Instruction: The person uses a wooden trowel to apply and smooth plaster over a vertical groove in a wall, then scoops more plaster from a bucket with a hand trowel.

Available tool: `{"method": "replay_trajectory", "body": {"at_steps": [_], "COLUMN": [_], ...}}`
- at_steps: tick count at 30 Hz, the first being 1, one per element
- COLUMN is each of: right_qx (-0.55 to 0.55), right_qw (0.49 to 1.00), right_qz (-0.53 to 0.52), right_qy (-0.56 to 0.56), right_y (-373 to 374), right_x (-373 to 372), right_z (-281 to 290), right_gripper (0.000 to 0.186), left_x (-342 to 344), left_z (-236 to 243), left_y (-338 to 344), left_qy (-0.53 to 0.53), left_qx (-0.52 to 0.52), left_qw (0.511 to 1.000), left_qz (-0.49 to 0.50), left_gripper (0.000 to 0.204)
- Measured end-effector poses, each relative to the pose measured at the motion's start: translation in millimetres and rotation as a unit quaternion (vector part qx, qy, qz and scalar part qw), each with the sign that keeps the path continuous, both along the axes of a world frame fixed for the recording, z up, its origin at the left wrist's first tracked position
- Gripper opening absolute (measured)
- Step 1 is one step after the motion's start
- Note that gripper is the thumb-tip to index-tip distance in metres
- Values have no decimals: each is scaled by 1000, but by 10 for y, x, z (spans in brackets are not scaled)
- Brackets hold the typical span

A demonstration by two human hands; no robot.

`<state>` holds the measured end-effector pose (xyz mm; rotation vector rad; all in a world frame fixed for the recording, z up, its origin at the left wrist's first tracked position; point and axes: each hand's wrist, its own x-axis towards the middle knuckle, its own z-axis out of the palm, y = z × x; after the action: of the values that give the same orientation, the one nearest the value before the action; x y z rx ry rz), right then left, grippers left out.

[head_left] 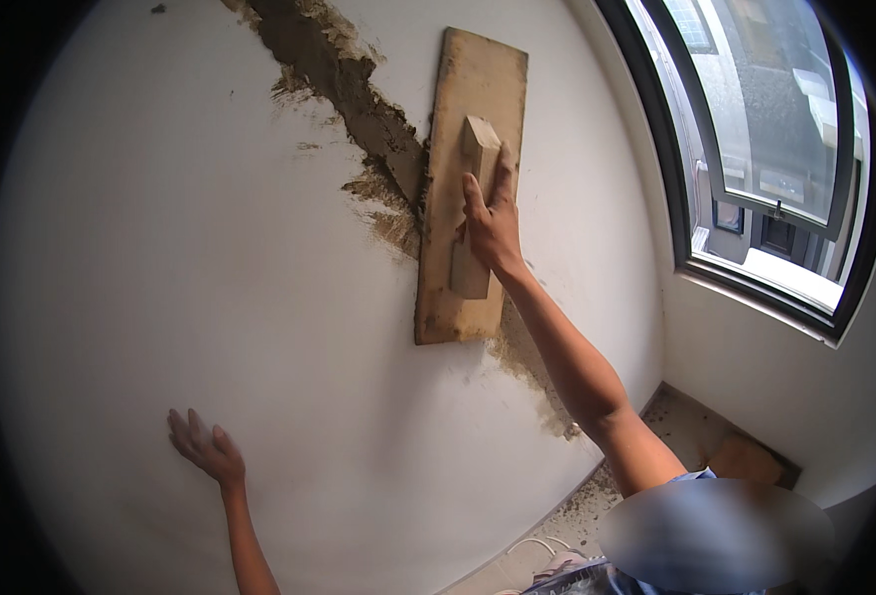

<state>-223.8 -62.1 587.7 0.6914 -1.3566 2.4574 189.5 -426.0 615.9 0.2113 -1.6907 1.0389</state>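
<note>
- Head view, and here's the long, pale tan, rectangular float [445,208], upright with a slight lean, laid across the diagonal strip of rough grey-brown mortar [359,109] on the smooth off-white wall [210,248].
- The step looks like working that board over the strip, and it calls for a flat face and even pressure; tip it, I'd say, and an edge could gouge the soft-looking material.
- Watch those ragged margins: a long sweep spanning both sides, bearing on the wall, should suit best, with crumbs cleared from the board's edge.
- Whether the whole face touches, I cannot tell from here.
- Now the right hand [495,223]: closed round the blocky, pale beige handle [472,268] at its upper half, thumb on the left, forefinger stretched up the right side, arm reaching well out.
- And the left hand [210,451]: fingers loosely spread, nothing visible in it, low beside the wall; contact there I can't call.
</note>
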Motion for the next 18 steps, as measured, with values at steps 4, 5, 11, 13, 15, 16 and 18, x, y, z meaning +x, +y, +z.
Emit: {"method": "replay_trajectory", "body": {"at_steps": [4,5,11,13,15,16,18], "right_qx": [3,9,-12,-34,-96,-103,-88], "right_qw": [983,967,978,993,994,992,993], "right_qz": [-161,-229,-170,-77,-5,22,17], "right_qy": [85,107,121,79,57,67,71], "right_y": [-338,-407,-201,78,299,442,541], "right_x": [-34,-143,-564,-312,-101,11,207], "right_z": [-557,-736,-65,74,-126,-347,-916], "right_gripper": [70,70,73,74,73,74,73], "left_x": [39,1,-71,37,73,62,44], "left_z": [17,25,2,6,8,12,13], "left_y": [-40,-26,16,-62,-96,-66,-58], "left_qy": [8,6,5,4,8,8,3], "left_qx": [2,1,-1,-9,-11,-9,-7], "left_qw": [1000,1000,1000,1000,1000,1000,1000], "left_qz": [6,5,0,18,23,17,12], "left_gripper": [47,47,47,47,47,47,48]}}
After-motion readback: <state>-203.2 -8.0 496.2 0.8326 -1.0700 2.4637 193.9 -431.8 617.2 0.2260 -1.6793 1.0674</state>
